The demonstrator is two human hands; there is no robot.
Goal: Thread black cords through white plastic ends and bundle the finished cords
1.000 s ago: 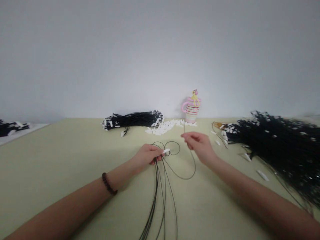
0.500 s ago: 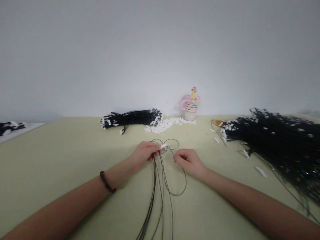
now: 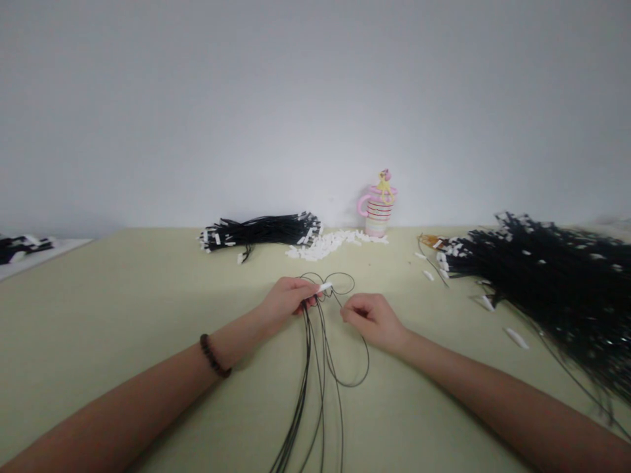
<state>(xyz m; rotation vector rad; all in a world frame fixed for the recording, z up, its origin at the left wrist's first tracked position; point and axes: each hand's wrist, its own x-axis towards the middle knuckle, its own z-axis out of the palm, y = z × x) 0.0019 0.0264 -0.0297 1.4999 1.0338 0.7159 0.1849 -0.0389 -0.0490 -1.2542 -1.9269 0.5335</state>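
Note:
Between the thumb and fingers of my left hand is a small white plastic piece, pinched together with several thin black cords. The cords hang down from that hand toward the near edge of the view, and small loops curl up around the white piece. My right hand is closed in a pinch just to the right, on one black cord that runs from the white piece. Below it, that cord bends in a wide loop. A dark beaded bracelet circles my left wrist.
A pile of white pieces lies by the wall, beside a bundle of black cords and a pink striped mug. A large heap of black cords covers the right side. Loose white pieces, one nearby, lie before it.
The hands, white piece and cords keep almost the same arrangement. My right hand has shifted very slightly toward the left hand; the whole view has moved a little.

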